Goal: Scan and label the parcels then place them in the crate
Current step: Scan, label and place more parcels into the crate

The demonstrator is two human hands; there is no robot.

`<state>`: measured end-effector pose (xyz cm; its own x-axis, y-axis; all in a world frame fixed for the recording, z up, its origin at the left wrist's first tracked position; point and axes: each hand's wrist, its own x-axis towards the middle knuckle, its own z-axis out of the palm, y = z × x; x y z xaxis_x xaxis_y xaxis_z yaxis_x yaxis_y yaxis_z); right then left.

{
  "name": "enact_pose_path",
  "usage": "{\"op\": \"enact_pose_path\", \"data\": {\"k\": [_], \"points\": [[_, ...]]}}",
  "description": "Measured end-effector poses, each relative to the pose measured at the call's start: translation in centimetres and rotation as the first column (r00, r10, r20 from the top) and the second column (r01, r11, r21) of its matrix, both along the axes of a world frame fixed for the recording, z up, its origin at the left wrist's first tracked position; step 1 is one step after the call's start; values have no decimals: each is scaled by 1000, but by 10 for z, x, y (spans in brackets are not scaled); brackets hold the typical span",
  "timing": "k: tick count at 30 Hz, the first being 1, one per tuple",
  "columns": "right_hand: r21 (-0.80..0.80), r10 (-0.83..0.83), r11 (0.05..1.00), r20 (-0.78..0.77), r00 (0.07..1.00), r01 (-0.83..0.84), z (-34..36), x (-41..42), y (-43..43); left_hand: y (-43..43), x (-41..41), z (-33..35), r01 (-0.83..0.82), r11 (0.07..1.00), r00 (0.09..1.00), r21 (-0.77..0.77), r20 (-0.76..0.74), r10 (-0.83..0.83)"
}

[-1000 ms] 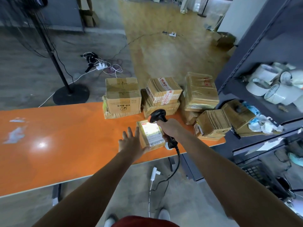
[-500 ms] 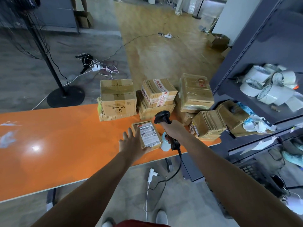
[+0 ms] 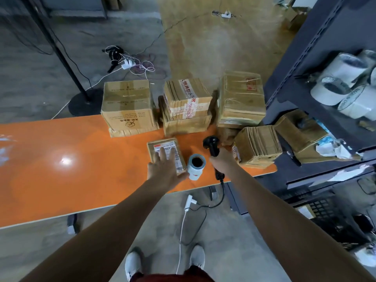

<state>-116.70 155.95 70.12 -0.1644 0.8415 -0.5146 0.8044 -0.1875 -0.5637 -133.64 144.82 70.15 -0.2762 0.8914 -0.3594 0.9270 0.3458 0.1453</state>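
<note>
Your left hand [image 3: 162, 168] lies flat, fingers straight, pressing small parcel [image 3: 162, 143] near front edge of orange table [image 3: 81, 159]. Your right hand [image 3: 222, 162] is wrapped round barcode scanner [image 3: 211, 143], held right of parcel. Label roll [image 3: 196, 166] stands upright between hands, just beside parcel. Progress looks early: parcel not crated, and your hand hides whether roll sticker is on. Taped boxes [image 3: 127, 106] stacked along far edge wait. Dark crate [image 3: 329, 216] sits low right, contents unclear.

"9" on left carton [image 3: 127, 98]

Tabletop [image 3: 71, 180] open leftward; boxes [image 3: 127, 102] block behind, shelving [image 3: 295, 64] rightward
</note>
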Motion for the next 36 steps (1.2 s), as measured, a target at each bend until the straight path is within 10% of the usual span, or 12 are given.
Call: {"op": "enact_pose_path", "data": {"k": [13,19,30,36], "points": [[2,74,997,-23,997,-74,-46,5,17,-2,26,-11,-38,999,995,-40,-90,34],[367,184,900,170,968,-236,-34,-11,-12,-10,23,-13,-11,1000,998,26,-64,13],[240,278,887,404,871,-395,-51,-50,-35,-35,7,-7,-46,991,999,127,-10,48],[288,107,950,72,992,-123,-32,-36,-26,-32,0,10,-177,975,966,137,213,145]]}}
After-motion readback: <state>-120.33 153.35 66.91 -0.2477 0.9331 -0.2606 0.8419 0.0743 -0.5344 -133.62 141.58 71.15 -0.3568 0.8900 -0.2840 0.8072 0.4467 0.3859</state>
